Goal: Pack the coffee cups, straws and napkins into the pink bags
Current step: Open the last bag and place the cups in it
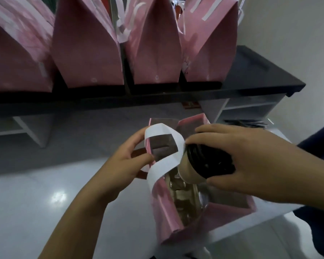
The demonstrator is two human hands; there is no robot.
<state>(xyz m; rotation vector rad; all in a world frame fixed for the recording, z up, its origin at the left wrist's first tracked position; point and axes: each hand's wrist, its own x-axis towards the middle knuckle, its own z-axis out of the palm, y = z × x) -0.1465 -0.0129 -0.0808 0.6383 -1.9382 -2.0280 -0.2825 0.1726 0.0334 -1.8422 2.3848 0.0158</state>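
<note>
Pink bag open on the white desk, left hand pinching its rim by the white handle, right hand fingers curled round a black-lidded coffee cup tilted over the opening, four packed bags on the dark shelf behind

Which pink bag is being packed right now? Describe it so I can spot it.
Below the black shelf with its row of closed pink bags, on the white counter. It is the only open bag, its white handle held aside by the left hand.
</note>
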